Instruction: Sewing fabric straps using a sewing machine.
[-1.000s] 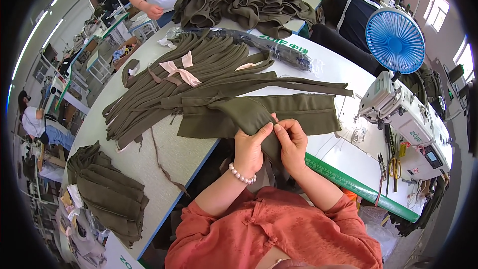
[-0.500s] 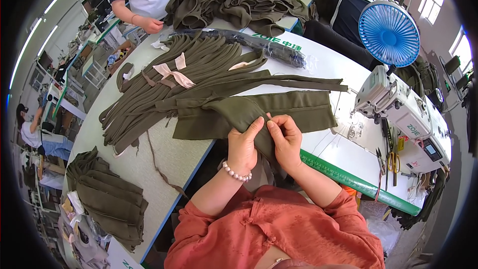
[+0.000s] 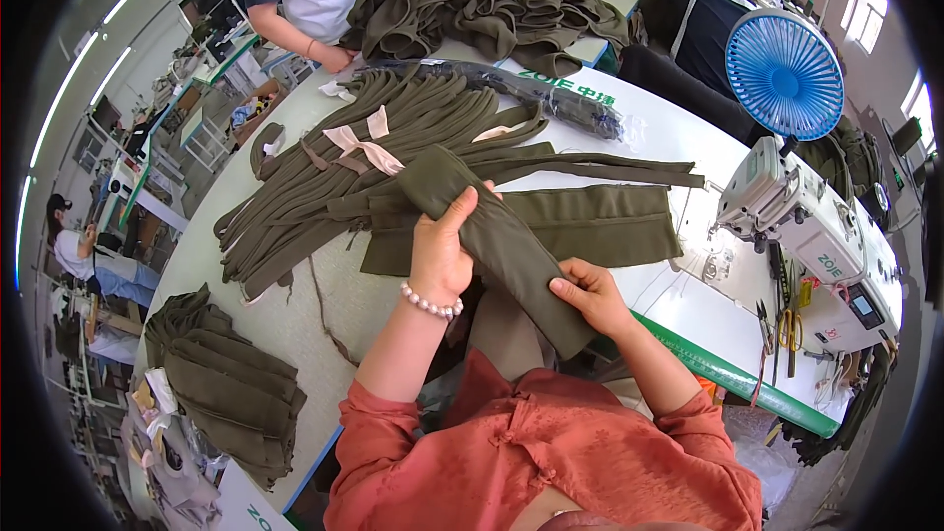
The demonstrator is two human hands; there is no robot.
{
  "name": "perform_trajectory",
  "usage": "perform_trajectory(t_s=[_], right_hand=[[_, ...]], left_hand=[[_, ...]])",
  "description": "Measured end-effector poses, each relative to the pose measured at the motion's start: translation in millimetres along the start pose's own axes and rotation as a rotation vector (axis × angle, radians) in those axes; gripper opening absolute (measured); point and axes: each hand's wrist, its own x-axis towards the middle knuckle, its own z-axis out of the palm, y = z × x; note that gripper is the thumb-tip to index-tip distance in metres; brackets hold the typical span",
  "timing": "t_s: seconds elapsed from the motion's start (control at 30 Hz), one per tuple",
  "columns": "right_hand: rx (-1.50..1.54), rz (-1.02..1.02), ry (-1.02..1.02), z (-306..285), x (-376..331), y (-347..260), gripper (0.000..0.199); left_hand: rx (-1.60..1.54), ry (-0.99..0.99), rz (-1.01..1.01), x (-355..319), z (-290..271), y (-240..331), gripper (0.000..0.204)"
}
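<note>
Between my two hands stretches an olive-green fabric band (image 3: 506, 246), folded double and held slantwise above the table's front edge. My left hand (image 3: 444, 251), with a bead bracelet at the wrist, is closed around its upper edge. At its lower right edge my right hand (image 3: 593, 295) pinches the cloth between thumb and fingers. Beneath and behind lies a flat olive fabric panel (image 3: 615, 226) with a seam along it. Left of that spreads a bundle of long olive strips (image 3: 324, 182), tied with a pale pink cloth strip (image 3: 362, 149).
A white sewing machine (image 3: 811, 236) stands at the right, with a blue fan (image 3: 785, 74) behind it. Yellow-handled scissors (image 3: 790, 329) lie beside it. Stacked olive pieces (image 3: 231, 388) rest at lower left. A fabric heap (image 3: 482, 5) and a person (image 3: 320, 0) are across the table (image 3: 295, 334).
My hands have moved apart, the left up and leftward, the right slightly down and rightward. The bunched band is now stretched out as a smooth strip between them.
</note>
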Motion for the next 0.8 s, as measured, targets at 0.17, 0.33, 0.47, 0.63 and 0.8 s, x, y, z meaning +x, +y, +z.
perform_trajectory(t_s=[0.17, 0.33, 0.47, 0.63, 0.8], right_hand=[[0.114, 0.001, 0.029, -6, 0, 21, 0.019], [0.151, -0.019, 0.056, -6, 2, 23, 0.017], [0.178, 0.06, 0.055, 1, 0, 12, 0.015], [0.062, 0.117, 0.077, -5, 0, 20, 0.014], [0.041, 0.132, 0.118, -5, 2, 14, 0.013]], left_hand=[[-0.004, 0.044, 0.034, 16, -16, 13, 0.023], [0.018, 0.075, 0.047, 21, -20, 15, 0.027], [-0.011, 0.108, 0.078, 26, -26, 18, 0.027], [-0.049, 0.11, 0.111, 30, -34, 25, 0.032], [-0.068, 0.14, 0.14, 33, -42, 27, 0.035]])
